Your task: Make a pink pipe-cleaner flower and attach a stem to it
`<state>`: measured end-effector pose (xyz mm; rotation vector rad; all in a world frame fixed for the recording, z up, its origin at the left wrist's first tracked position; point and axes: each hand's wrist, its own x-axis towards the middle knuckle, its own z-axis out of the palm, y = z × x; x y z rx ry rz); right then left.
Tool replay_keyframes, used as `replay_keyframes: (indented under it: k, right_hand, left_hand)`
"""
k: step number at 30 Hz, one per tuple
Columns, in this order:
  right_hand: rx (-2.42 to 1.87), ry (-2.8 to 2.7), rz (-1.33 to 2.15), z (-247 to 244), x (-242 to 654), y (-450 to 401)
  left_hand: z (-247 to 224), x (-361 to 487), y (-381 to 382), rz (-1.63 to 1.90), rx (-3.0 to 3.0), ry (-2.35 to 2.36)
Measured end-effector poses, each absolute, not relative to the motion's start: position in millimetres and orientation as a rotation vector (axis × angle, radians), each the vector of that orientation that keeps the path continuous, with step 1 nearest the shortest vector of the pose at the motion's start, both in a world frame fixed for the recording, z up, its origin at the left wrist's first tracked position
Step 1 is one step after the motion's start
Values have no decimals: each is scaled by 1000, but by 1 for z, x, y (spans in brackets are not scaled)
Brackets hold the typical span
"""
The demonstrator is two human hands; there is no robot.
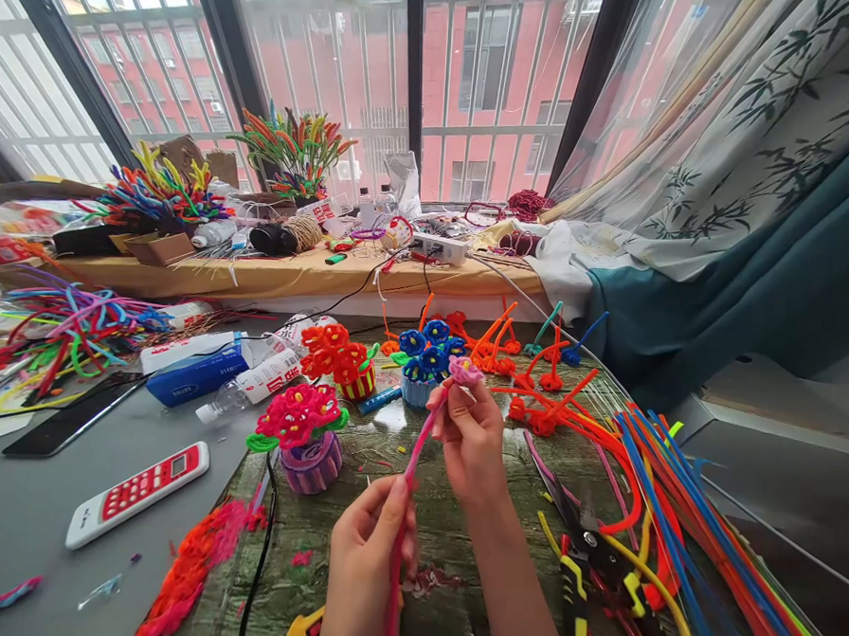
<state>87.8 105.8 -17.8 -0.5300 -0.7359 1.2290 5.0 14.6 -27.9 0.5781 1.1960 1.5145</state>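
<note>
Between my hands runs a pink pipe cleaner (425, 437), its upper end joined to a small pink flower (465, 370) with a yellow centre. My right hand (471, 434) pinches it just below the petals. Lower down, my left hand (370, 543) grips the long tail, which hangs past the wrist. Beyond the fingers stands a pot of blue flowers (429, 351), partly hidden by my right hand. A pot of red-orange flowers (334, 351) and a purple pot of deep pink flowers (311, 435) stand to the left.
Scissors (577, 525) and yellow-black pliers (573, 592) lie at right, beside long loose pipe cleaners (726, 543). Orange stemmed flowers (544, 414) lie behind. At left are a remote control (137, 493), a plastic bottle (250, 385) and a blue box (201, 368). A black cable (262, 547) crosses the table.
</note>
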Motion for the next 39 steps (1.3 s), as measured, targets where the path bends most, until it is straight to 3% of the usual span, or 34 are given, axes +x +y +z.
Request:
replay_keyframes:
  k: [10, 19, 39]
  right_hand:
    - [-629, -906, 1103, -26, 89, 109]
    - [-722, -955, 1018, -29, 90, 109]
    - [-796, -948, 1029, -31, 89, 112]
  left_hand:
    - [-36, 4, 8, 1574, 694, 1405]
    - [-43, 6, 5, 1757, 1349, 1873]
    - [-60, 13, 10, 1922, 1285, 2003]
